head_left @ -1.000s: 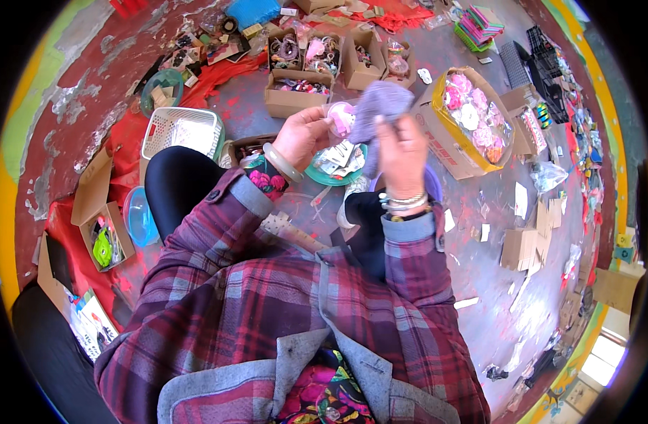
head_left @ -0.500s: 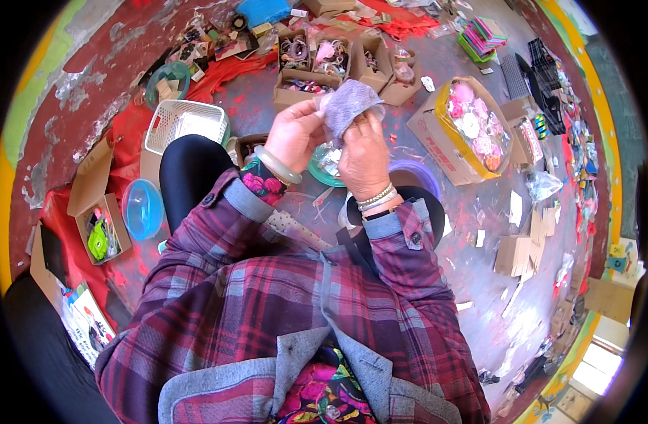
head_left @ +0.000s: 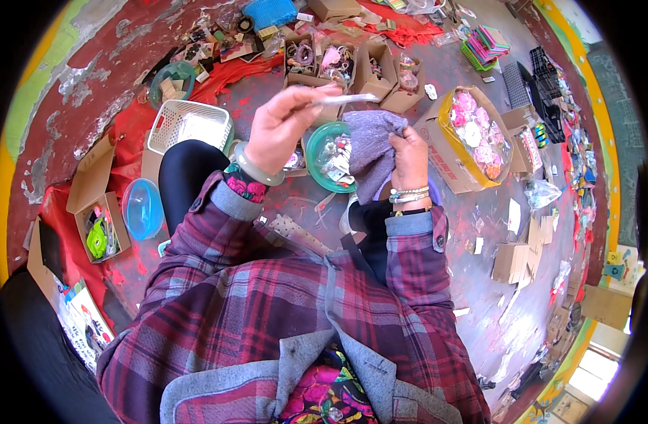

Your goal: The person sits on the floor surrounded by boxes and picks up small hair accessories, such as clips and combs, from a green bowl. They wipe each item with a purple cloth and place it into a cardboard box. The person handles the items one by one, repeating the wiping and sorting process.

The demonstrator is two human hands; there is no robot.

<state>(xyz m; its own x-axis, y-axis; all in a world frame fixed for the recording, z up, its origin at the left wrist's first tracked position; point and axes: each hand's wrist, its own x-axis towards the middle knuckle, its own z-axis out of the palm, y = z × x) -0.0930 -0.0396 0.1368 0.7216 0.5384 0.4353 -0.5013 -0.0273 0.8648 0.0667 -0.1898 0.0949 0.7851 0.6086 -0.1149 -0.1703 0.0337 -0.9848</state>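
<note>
My left hand [head_left: 281, 127] is closed, with a thin whitish strip [head_left: 348, 99] pinched between thumb and fingers and pointing right. What the strip is made of cannot be made out. Pinched by its upper right corner in my right hand [head_left: 411, 161], a grey-purple knitted cloth [head_left: 373, 145] hangs down unfolded. Between my hands stands a round green bowl [head_left: 314, 161] on the floor, holding small packets and white pieces; the cloth covers its right edge. A purple basin [head_left: 435, 192] is mostly hidden behind my right hand and the cloth.
Ahead are cardboard boxes [head_left: 377, 83] of hair ties and trinkets. A larger carton [head_left: 437, 161] of pink flowers stands at right, near flattened cardboard [head_left: 513, 261]. Left are a white basket [head_left: 154, 134], a blue bowl [head_left: 143, 210] and an open box [head_left: 90, 177]. Scraps litter the floor.
My hands have moved apart. The cloth, earlier bunched up between both hands with clear plastic about it, now hangs open from my right hand; my left holds the whitish strip.
</note>
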